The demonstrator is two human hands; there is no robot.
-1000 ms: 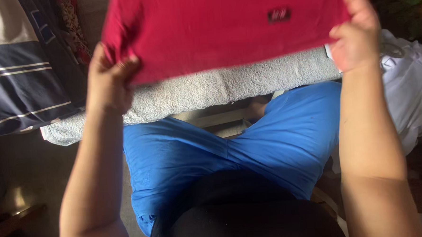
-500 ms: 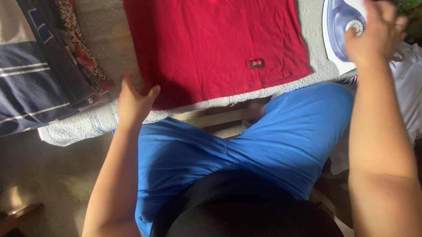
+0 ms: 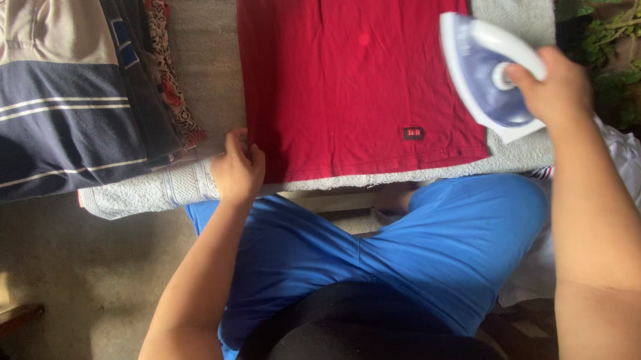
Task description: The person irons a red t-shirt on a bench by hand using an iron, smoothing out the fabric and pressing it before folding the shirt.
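A grey towel-covered ironing surface [image 3: 191,189] is seen from above, with a bare floor at the lower left and green leaves at the far right. At the left end a stack of folded clothes [image 3: 57,98] is laid, a striped navy and beige garment on top, well apart from either hand. The left hand [image 3: 237,169] is pressed, fingers curled, onto the near left corner of a red shirt [image 3: 352,78]; whether cloth is pinched under the fingers cannot be told. The shirt is spread flat on the towel, stretching from just beside that hand rightward and away from it. The cloth is judged light, soft and limp, easily creased, best pinned at a corner or hem. Right of it, a white and blue iron [image 3: 489,72] is held closed in the right hand [image 3: 558,90] by its handle, tilted up over the shirt's right edge; contact with the cloth cannot be told. The iron is judged rigid, fairly heavy and hot underneath, so only the handle should be gripped. Blue trousers [image 3: 410,248] are seen below.
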